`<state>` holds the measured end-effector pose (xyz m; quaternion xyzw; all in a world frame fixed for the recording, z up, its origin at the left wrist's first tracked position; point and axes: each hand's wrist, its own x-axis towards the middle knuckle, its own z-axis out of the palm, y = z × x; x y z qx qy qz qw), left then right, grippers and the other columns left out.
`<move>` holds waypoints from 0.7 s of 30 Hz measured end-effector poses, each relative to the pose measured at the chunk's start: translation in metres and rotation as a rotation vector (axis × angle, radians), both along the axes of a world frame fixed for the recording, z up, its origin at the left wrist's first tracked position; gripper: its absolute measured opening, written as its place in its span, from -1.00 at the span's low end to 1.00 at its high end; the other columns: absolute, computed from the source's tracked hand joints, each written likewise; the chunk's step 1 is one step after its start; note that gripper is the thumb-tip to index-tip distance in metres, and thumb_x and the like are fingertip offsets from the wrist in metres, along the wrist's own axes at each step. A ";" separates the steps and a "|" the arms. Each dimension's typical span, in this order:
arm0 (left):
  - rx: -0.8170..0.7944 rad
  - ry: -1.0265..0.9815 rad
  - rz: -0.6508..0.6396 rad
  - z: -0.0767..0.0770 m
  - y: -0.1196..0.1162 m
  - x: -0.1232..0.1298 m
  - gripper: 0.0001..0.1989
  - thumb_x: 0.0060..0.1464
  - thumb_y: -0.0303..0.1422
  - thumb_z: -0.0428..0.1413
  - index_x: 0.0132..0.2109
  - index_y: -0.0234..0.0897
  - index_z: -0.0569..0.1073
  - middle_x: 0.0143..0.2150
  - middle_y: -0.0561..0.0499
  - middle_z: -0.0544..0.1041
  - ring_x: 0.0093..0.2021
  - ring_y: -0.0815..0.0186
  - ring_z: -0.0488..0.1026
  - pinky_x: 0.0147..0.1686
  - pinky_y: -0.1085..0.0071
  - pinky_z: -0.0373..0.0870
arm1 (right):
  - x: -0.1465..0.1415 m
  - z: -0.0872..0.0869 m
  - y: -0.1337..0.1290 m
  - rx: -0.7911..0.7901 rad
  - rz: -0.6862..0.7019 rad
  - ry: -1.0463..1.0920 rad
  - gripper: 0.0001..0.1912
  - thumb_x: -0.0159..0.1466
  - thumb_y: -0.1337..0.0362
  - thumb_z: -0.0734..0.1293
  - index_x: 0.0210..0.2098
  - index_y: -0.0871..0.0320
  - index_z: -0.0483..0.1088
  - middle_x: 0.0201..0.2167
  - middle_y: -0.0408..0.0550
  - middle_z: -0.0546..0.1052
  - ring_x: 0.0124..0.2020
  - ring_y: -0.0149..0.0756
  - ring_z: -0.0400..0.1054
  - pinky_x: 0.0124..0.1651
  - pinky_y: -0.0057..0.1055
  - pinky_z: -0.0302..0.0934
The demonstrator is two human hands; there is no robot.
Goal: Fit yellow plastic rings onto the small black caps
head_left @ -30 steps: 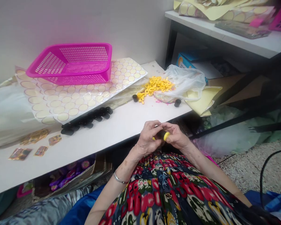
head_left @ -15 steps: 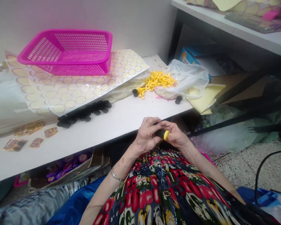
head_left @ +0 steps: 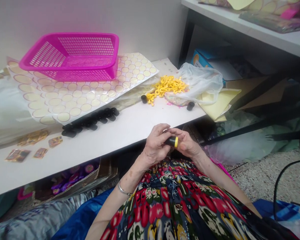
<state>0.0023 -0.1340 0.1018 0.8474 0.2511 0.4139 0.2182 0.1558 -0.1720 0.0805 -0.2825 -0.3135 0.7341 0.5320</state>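
In front of my body, just off the table's edge, my left hand (head_left: 157, 144) is closed around a short black tube (head_left: 170, 141) with a yellow ring (head_left: 176, 142) at its right end. My right hand (head_left: 188, 143) is curled about the same tube, its fingertips along the far side and its thumb beside the yellow end. Fingers hide part of the tube. On the table beyond lie a heap of yellow ringed plastic pieces (head_left: 170, 84) and two loose black cylinders, one (head_left: 144, 99) touching the heap, the other (head_left: 190, 106) farther right.
A row of black tubes (head_left: 92, 121) lies on the white table (head_left: 95, 141). Behind it, a pink basket (head_left: 76, 68) stands on sheets of round stickers (head_left: 86, 107). Small printed packets (head_left: 17, 155) lie left. A clear plastic bag (head_left: 202, 81) and yellow paper (head_left: 218, 106) sit right.
The tube has turned slightly in my hands, and its yellow end shows more edge-on. My right thumb has shifted a little off the yellow ring.
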 end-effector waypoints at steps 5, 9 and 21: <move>0.100 0.111 0.114 0.002 -0.003 -0.003 -0.61 -0.16 -0.61 -0.01 -0.13 -0.31 0.44 -0.13 -0.14 0.43 -0.20 0.26 0.33 -0.24 0.31 0.36 | -0.005 -0.004 -0.001 -0.024 -0.067 -0.030 -0.45 -0.20 0.18 0.53 -0.20 0.14 0.45 -0.27 -0.05 0.51 -0.28 -0.32 0.39 -0.18 -0.38 0.29; -0.017 0.051 0.086 0.010 -0.005 -0.004 -0.73 -0.07 -0.51 0.08 -0.15 -0.28 0.46 -0.26 -0.07 0.47 -0.27 0.31 0.35 -0.28 0.37 0.36 | -0.007 -0.012 -0.003 -0.055 -0.110 -0.017 -0.56 -0.12 0.22 0.50 -0.22 0.15 0.47 -0.33 -0.08 0.54 -0.36 -0.37 0.39 -0.28 -0.42 0.32; -0.699 -0.152 0.039 0.007 -0.003 -0.013 -0.73 -0.21 -0.41 0.26 -0.25 -0.32 0.53 -0.35 -0.02 0.53 -0.36 0.36 0.44 -0.33 0.47 0.39 | -0.010 0.006 -0.013 0.144 -0.310 -0.393 -0.60 -0.03 0.33 0.45 -0.15 0.08 0.48 -0.30 -0.14 0.52 -0.34 -0.41 0.39 -0.24 -0.45 0.30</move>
